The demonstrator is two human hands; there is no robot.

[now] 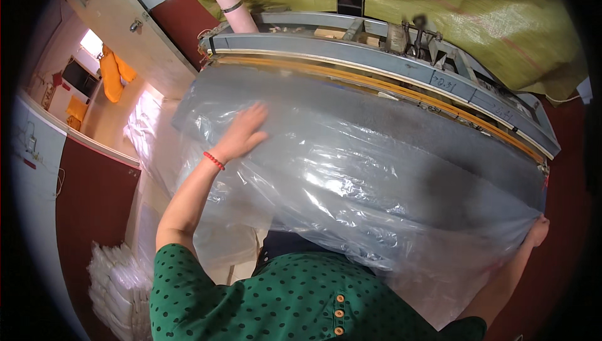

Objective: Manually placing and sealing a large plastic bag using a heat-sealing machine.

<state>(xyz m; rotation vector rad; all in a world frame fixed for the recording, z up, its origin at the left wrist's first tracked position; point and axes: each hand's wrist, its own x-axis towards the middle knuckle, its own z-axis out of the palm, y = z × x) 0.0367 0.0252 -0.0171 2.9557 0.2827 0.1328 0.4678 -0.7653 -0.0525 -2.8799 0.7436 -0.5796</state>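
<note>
The clear plastic sheet [338, 181] is lying across the grey counter [401, 112], and its near part is hanging down in front of the person. It is looking light, soft, rather slippery and easy to crease, so I am judging that its edge is offering the surest hold. The left hand [244, 131] is holding nothing, palm down with fingers apart; whether it is touching the sheet, I cannot tell. The right hand [538, 231], its arm reaching sideways, is gripping the sheet's right edge.
</note>
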